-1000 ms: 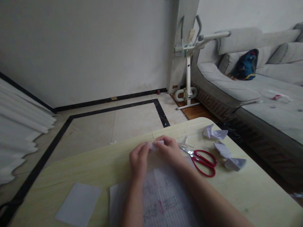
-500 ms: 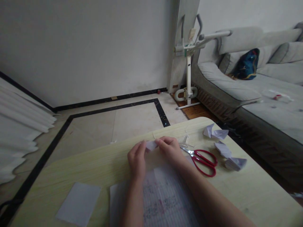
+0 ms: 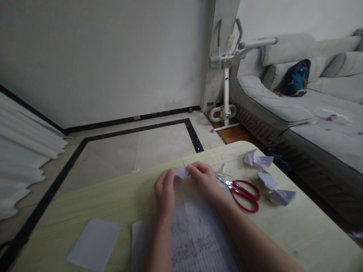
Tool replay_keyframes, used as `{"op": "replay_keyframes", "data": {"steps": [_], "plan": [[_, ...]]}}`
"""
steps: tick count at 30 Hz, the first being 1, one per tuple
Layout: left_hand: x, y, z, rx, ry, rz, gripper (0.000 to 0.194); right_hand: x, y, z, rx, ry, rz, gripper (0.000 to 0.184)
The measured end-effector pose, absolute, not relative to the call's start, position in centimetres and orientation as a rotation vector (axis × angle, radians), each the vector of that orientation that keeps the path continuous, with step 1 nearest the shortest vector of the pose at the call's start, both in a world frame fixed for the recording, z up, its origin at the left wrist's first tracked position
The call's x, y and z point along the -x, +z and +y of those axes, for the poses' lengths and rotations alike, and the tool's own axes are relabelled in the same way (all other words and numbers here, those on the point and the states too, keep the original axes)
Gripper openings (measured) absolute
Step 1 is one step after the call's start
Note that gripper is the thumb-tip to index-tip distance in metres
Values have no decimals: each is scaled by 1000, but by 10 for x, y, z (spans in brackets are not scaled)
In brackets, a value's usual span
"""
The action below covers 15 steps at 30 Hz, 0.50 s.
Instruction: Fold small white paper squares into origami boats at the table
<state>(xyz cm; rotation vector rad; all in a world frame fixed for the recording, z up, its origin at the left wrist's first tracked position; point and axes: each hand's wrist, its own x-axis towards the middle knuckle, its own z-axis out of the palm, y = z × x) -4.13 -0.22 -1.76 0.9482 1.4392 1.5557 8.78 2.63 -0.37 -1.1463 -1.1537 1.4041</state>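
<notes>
A small folded piece of white paper is pinched between my two hands near the far edge of the table. My left hand grips its left end, and my right hand holds its right end between thumb and fingers. Under my forearms lie lined sheets of paper with writing on them. Red-handled scissors rest just right of my right hand, their blade tips partly hidden. Several folded paper shapes sit further right.
A blank white paper lies at the left of the wooden table. Thin paper scraps are beyond the scissors. Past the table stand a grey sofa and a white exercise machine.
Both hands stay almost in place. The folded paper has tilted slightly between my fingers, and my left hand has shifted a little to the right.
</notes>
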Motion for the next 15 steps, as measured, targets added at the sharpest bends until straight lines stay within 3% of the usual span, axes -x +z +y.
{"op": "replay_keyframes", "data": {"steps": [7, 15], "plan": [[40, -5, -4, -1110, 1481, 1587, 29, -87, -5, 28, 1162, 1318, -1322, 11], [37, 2, -5, -1149, 1422, 1562, 27, -88, -8, 27, 1164, 1289, -1319, 16]]}}
